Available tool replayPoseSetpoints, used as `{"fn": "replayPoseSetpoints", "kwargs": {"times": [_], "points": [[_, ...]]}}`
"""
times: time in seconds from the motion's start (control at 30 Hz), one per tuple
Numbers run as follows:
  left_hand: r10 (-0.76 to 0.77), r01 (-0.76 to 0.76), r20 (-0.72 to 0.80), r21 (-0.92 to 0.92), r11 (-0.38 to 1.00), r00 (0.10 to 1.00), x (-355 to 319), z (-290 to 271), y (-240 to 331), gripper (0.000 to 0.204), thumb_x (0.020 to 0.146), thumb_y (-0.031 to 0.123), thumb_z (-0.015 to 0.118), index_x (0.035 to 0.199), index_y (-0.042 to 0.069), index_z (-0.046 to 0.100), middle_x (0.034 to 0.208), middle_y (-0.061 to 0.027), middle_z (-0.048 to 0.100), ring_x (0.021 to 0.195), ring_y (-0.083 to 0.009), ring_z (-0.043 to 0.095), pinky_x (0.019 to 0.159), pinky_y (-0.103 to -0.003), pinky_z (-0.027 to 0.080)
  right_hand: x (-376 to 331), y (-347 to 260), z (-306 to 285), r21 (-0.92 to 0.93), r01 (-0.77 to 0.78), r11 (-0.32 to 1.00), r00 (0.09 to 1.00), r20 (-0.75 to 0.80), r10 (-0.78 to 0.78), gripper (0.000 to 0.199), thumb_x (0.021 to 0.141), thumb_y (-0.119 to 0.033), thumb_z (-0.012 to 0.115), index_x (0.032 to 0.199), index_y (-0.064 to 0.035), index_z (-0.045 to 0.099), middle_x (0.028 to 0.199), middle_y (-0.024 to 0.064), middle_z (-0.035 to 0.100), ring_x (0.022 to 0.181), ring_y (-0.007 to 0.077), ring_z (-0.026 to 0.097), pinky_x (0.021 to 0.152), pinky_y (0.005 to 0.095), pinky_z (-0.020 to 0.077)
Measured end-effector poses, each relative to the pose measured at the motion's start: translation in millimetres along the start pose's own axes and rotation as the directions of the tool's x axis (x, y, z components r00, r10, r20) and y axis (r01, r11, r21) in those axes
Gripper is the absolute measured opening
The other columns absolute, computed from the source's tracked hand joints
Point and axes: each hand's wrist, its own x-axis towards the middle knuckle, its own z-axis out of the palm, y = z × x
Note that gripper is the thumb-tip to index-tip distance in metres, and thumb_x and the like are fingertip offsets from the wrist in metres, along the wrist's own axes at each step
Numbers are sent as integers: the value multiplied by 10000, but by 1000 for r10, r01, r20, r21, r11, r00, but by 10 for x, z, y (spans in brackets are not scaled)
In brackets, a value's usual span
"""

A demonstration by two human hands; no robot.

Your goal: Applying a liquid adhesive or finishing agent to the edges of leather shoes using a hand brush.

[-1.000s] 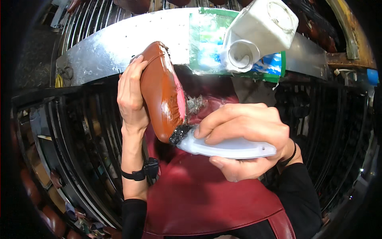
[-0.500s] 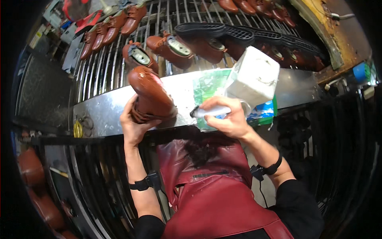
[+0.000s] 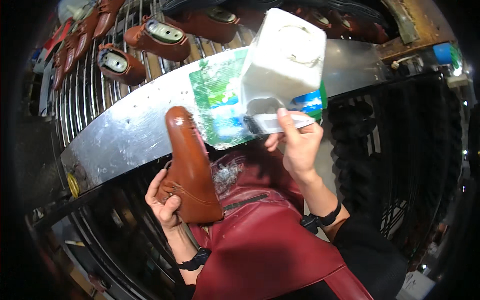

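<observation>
My left hand (image 3: 165, 207) is closed around the laced part of a brown leather shoe (image 3: 189, 165). The shoe is tilted over my lap with its glossy toe toward the metal ledge, and a strip of pink shows along its right edge. In my right hand (image 3: 302, 147) is a brush (image 3: 280, 123) with a pale flat handle and dark bristles, pinched between thumb and fingers. The bristles point left, just in front of the lower side of a white boxy container (image 3: 285, 60). Whether they touch it I cannot tell.
The metal ledge (image 3: 125, 117) carries a green and blue plastic sheet (image 3: 220, 95) under the container. Behind it, several brown shoes (image 3: 160, 37) rest on a rack of metal bars. A yellow ring-shaped item (image 3: 73, 185) hangs at the ledge's left end. My red apron (image 3: 270, 240) covers my lap.
My left hand has drawn the shoe off the ledge toward my lap and turned it. The brush has shifted close to the container's lower side. The whole view has also swung.
</observation>
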Motion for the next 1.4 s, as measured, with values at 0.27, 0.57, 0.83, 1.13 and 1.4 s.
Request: {"fn": "replayPoseSetpoints", "kwargs": {"times": [0.27, 0.57, 0.83, 1.13, 1.4], "points": [[-79, 80, 11, -89, 993, 997, -144, 300, 134, 741, 754, 170, 818, 1375, -153, 574, 1346, -334, 642, 1241, -403, 669, 1107, -507, 516, 55, -344, 303, 233, -306, 923, 872, 457, 174, 167, 951, -125, 717, 902, 33, 691, 790, 148, 722, 506, 187, 645, 423, 295, 478], [-79, 92, 71, -209, 973, 994, -17, 221, 144, 692, 926, 260, 741, 1416, -168, 507, 1346, -290, 648, 1229, -358, 677, 1104, -473, 522, -699, -213, 121, 36, -48, 998, 714, 700, 9, 115, 931, -13, 725, 963, 91, 689, 1004, 234, 757, 834, 234, 732, 761, 362, 594], [-103, 106, 24, -167, 980, 994, 112, 31, 164, 502, 1010, 190, 633, 1395, -121, 549, 1312, -222, 677, 1181, -295, 693, 1064, -399, 531, -868, -459, 61, -121, 133, 984, 475, 879, 43, 150, 876, -17, 784, 957, 91, 720, 943, 207, 770, 801, 202, 751, 712, 328, 604], [-148, 140, -36, -164, 976, 988, 64, 197, 311, 410, 1072, 241, 535, 1337, -65, 598, 1146, -136, 722, 987, -197, 727, 879, -321, 587, -905, -391, 145, 51, 415, 908, 470, 842, -263, 187, 818, 3, 797, 966, 82, 714, 923, 201, 754, 772, 221, 737, 681, 317, 578], [-47, 9, -72, -453, 892, 996, -153, 586, 211, 346, 1086, 207, 536, 1336, -17, 617, 1188, -130, 719, 1012, -197, 725, 910, -375, 600, -580, -700, 342, 289, 470, 834, 214, 879, -425, 314, 666, 66, 707, 976, 112, 705, 1000, 302, 748, 868, 347, 761, 793, 410, 617]]}}
